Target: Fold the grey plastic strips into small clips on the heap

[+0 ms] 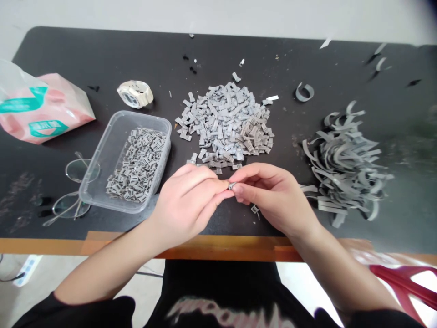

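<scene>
My left hand and my right hand meet above the near part of the table, fingertips pinched together. Between them is a small grey buckle, mostly covered by the fingers; whether a strip runs through it I cannot tell. Just beyond the hands spreads a heap of short grey folded strip pieces. A clear plastic tub left of my left hand holds many small grey buckles. One loose buckle lies beside my right hand. To the right is a tangled pile of grey strips.
A white watch lies behind the tub. Glasses rest at its left, partly behind it. A pink and white packet stands far left. One curled strip and scraps lie at the back. Brown tape lines the table's front edge.
</scene>
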`<state>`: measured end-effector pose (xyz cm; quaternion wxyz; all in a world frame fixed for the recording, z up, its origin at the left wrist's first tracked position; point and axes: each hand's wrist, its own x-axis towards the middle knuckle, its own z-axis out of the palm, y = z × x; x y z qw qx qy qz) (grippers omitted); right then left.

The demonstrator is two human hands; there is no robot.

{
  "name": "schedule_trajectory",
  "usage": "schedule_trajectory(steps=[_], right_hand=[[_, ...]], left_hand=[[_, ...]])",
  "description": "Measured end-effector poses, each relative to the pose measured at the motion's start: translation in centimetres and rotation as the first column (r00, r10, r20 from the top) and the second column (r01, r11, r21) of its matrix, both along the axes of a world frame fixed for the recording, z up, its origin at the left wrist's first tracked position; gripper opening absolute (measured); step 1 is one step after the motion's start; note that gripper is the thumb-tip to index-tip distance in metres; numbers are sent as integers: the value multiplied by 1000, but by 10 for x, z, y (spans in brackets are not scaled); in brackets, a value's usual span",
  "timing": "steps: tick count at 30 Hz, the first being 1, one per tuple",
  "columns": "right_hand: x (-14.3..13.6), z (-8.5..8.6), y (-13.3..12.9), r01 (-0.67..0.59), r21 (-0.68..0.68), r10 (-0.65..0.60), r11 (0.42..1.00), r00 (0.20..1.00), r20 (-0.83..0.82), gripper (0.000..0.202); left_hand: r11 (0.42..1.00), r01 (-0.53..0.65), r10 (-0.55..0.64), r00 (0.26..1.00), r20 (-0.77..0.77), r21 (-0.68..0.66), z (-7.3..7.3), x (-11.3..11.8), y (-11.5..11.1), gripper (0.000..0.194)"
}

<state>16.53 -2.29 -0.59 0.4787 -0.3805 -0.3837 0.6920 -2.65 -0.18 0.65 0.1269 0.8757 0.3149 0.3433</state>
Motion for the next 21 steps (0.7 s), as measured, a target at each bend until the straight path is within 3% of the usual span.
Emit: schedule_trajectory(steps=[4, 7, 13, 17, 21], right_hand=[[-3, -1, -2, 83, 21, -84, 996, 996, 36, 10], [-5, 3, -4, 132, 44, -136, 990, 986, 100, 8], [-5, 9, -4, 142, 182, -188, 973, 945, 268, 10], [-4, 11, -5, 66, 308, -193, 949, 895, 403, 8], [0, 15, -4, 53, 227, -150, 972, 887, 437, 4]], left_hand=[[999, 17, -16, 1000, 17, -47, -4, 2, -1, 1], [986, 45, -35, 997, 64, -161, -4, 3, -4, 4], [897, 121, -7, 966, 259, -425, 2, 5, -3, 15], [929, 71, -6, 984, 179, -362, 3, 4, -1, 17], [958, 44, -27, 998, 61, -285, 1, 4, -1, 12]])
